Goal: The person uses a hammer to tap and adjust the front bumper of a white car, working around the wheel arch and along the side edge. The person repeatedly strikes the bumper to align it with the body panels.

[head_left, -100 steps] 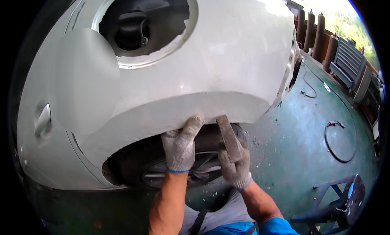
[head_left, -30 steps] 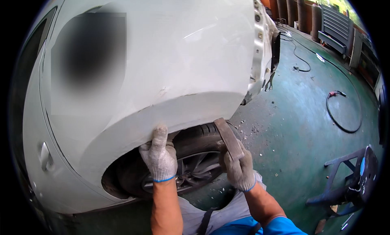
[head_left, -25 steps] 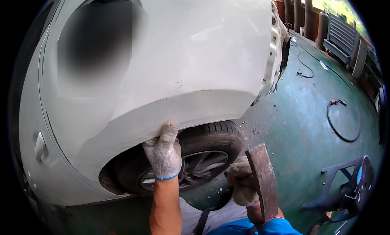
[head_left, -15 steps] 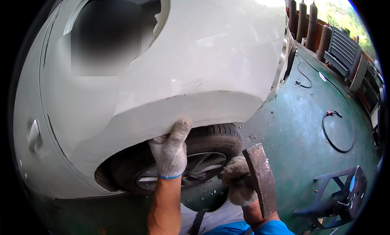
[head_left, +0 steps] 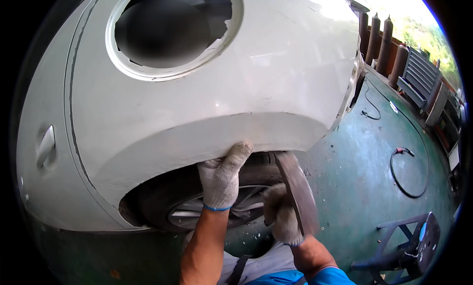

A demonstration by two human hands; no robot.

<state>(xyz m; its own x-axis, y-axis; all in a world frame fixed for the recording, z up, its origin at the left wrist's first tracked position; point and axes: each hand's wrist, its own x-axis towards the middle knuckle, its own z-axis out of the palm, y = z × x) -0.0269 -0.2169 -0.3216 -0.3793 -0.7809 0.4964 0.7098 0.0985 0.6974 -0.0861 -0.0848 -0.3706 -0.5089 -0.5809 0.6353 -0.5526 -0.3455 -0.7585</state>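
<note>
White car's rear quarter panel [head_left: 276,127] curves over a tyre [head_left: 261,173] with a silver spoked wheel. My left hand [head_left: 220,179], in a white knit glove with a blue cuff, grips the wheel-arch edge. Its thumb lies on the outer face, while the fingers go underneath and are hidden. Beside the tyre, my right hand [head_left: 285,218], also gloved, is closed on a long flat metal bar [head_left: 300,194], worn and brownish grey. The bar stands tilted, its upper end close by the arch's right part; I cannot tell whether they touch. Its grip is mostly hidden behind it.
A dark plastic stool [head_left: 414,248] stands at the lower right. A coiled black hose [head_left: 392,169] lies on the green floor [head_left: 350,186]. Gas cylinders [head_left: 384,44] and a grey drawer cabinet [head_left: 420,78] line the far right. A door handle [head_left: 47,146] juts out at left.
My right hand has raised the metal bar up and left, toward the wheel-arch edge. My left hand keeps its grip on the arch. The whole view has shifted slightly.
</note>
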